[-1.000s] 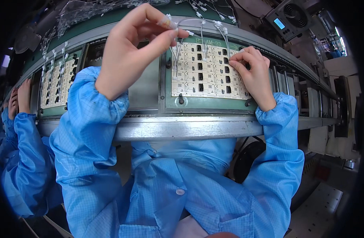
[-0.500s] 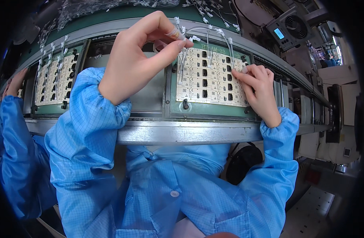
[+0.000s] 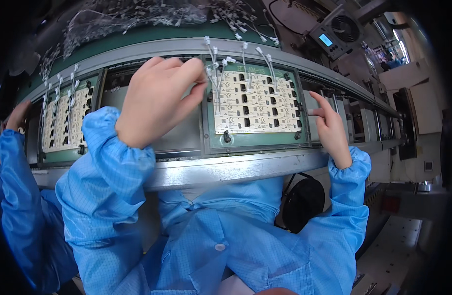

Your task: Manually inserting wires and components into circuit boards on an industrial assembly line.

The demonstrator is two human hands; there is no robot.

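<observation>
My left hand (image 3: 159, 98) is raised over the conveyor and pinches a bunch of thin white wires with small connectors (image 3: 217, 81) at the left edge of a cream circuit panel (image 3: 253, 105). The panel lies in a green carrier (image 3: 208, 137) on the line, and several white wires stand up from it. My right hand (image 3: 329, 125) hovers just past the panel's right edge, index finger stretched out, holding nothing. Both arms wear blue sleeves.
A second panel with wires (image 3: 63, 118) lies further left on the conveyor, where another person's hand (image 3: 16, 115) and blue sleeve reach in. A heap of loose white wires (image 3: 137, 14) lies behind the line. A small fan unit (image 3: 336, 32) stands at the back right.
My right hand has lifted off the panel and moved to the right of it. The left hand keeps pinching the wires. The view has shifted, so the panel sits more central.
</observation>
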